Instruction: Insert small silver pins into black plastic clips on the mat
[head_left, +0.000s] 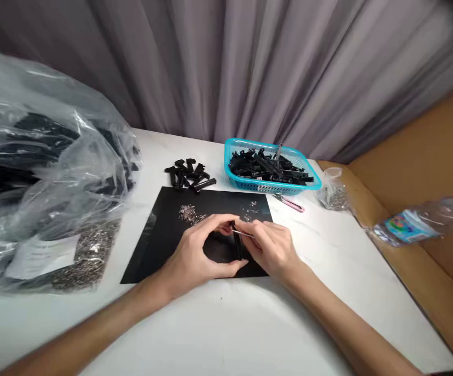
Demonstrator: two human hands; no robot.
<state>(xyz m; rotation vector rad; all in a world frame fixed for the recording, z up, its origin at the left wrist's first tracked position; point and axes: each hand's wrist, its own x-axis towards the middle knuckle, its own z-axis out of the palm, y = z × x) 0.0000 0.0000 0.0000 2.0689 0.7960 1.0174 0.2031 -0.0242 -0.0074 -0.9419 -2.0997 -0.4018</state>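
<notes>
Part [238, 245], long and black, stands over the dark mat [148, 250], between both hands. Left hand [189, 251] curved in a C, pinching it end to end: thumb at near end, fingertips at far end. Right hand [271, 248] closed, pinching a thin metal piece [244, 233] across the part's far end; cannot tell whether it touches. Fingers hide some of that end.

On the mat: pile of tiny metal bits [187, 213] beyond left hand, smaller scatter [252, 204] beyond right hand. Loose black pieces [190, 175] lie on the white table [218, 329] just past the mat's far edge. Blue basket [316, 181] full of black pieces, far right of mat; pink cutter [294, 205] in front of it. Small clear bag [333, 194] right of the basket. Big clear bag [89, 122] at left, dark contents; metal bits under plastic with a white label [44, 256] nearby.
</notes>
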